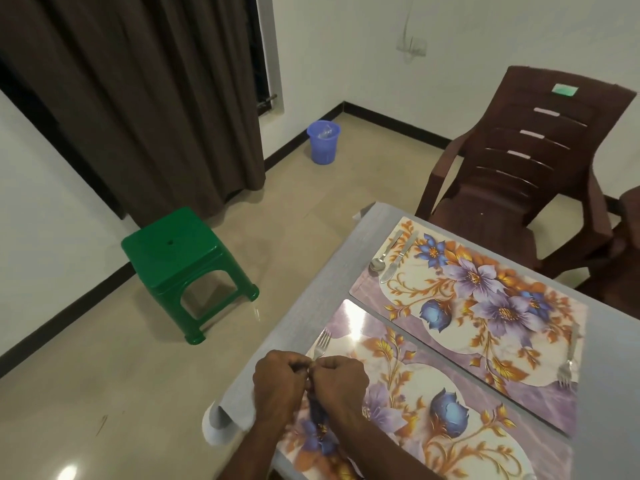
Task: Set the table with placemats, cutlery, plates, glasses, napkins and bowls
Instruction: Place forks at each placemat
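Grey bench (332, 271), its left edge and far-left corner in view. Two floral placemats lie side by side, long edges almost touching. Far placemat (485, 306): spoon (382, 256) and knife (398, 259) side by side at its far-left end, a fork (568, 362) at its right end, tines toward the near side. Near placemat (433, 393): second fork (320, 344) at its far-left corner, tines pointing away, handle running under the hands.

Left hand (278, 379) and right hand (341, 377) sit knuckle to knuckle at the bench's left edge, over the near placemat's left end. Fingers of both curled tight; both appear to pinch the second fork's handle where they meet, though the grip itself is hidden under the knuckles.

Off the bench: brown plastic chair (526, 168) drawn up to the far side, green stool (183, 265) on the floor to the left, blue bin (322, 142) near the wall corner, brown curtain (138, 98) behind the stool
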